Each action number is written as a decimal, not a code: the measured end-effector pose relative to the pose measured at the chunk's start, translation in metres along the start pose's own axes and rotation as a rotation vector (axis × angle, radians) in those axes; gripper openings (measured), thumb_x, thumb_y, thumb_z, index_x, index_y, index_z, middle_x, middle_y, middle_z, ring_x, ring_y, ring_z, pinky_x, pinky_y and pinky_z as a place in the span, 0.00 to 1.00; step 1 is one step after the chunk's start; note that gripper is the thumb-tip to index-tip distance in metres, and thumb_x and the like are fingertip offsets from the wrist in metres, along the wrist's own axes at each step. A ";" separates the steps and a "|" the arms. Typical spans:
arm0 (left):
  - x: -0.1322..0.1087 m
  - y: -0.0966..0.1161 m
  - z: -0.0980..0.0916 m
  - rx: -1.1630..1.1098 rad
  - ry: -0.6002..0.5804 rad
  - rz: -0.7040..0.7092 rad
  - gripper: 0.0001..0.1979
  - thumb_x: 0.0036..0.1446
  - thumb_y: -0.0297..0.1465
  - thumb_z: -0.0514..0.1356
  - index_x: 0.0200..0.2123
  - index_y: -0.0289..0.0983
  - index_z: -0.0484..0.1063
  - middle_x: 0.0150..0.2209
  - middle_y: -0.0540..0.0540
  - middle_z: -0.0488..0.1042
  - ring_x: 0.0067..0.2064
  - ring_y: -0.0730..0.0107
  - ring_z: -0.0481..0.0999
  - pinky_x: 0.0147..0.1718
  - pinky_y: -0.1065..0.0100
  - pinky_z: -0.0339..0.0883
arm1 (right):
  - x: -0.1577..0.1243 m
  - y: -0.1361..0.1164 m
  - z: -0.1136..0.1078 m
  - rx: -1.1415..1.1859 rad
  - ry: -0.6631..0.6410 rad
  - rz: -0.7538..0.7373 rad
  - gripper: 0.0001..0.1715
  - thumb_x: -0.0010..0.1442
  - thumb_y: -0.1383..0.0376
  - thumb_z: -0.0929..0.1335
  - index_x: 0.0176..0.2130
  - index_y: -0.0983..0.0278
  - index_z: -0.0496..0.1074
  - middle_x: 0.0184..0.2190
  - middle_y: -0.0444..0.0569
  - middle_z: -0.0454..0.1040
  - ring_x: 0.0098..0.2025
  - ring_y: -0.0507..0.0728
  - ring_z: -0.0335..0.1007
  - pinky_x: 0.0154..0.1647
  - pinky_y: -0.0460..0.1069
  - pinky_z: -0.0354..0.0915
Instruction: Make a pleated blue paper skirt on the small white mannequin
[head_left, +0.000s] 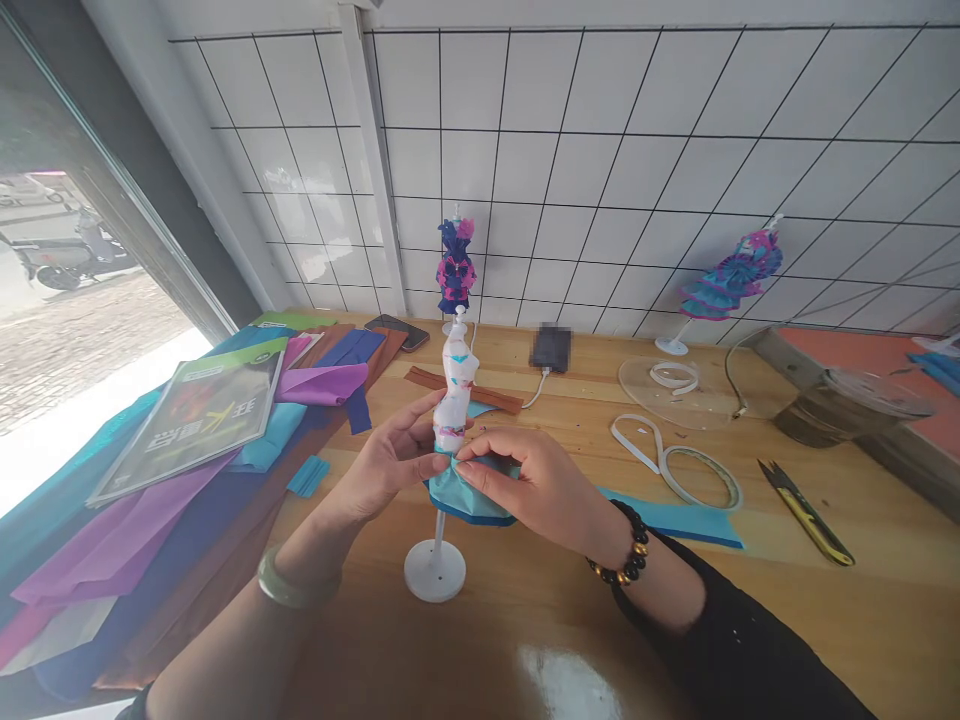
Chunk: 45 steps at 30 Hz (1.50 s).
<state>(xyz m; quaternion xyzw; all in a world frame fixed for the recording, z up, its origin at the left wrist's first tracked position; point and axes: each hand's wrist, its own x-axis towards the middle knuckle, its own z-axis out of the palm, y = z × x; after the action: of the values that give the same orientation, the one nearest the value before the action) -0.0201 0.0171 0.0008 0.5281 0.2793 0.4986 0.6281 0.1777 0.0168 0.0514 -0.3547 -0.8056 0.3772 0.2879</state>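
Note:
A small white mannequin [454, 385] stands upright on a round white base [435, 572], with bits of blue and pink on its body. Around its lower part hangs a light blue skirt [469, 498] with a darker blue hem. My left hand [386, 455] steadies the mannequin from the left, its thumb pressing the skirt's top edge. From the right, my right hand [536, 485] pinches the gathered edge of the skirt between thumb and index finger. The back of the skirt is hidden behind my right hand.
Coloured sheets [142, 560] and a magazine [199, 415] lie at left. To the right are a blue strip [675, 520], a roll of white tape [731, 490] and yellow-handled scissors [814, 520]. Two dressed mannequins, one dark blue [456, 265], one lighter [735, 275], stand by the tiled wall.

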 end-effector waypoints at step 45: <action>0.001 0.011 0.015 0.080 0.151 -0.039 0.27 0.54 0.34 0.61 0.57 0.38 0.60 0.44 0.42 0.76 0.44 0.59 0.74 0.41 0.65 0.64 | 0.001 0.006 0.012 -0.106 0.244 -0.183 0.12 0.57 0.59 0.69 0.39 0.61 0.67 0.39 0.47 0.71 0.43 0.54 0.65 0.44 0.50 0.63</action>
<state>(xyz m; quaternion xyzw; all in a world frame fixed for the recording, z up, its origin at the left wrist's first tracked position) -0.0104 0.0113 0.0154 0.5081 0.3558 0.5132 0.5932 0.1701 0.0157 0.0408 -0.3375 -0.8124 0.2605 0.3978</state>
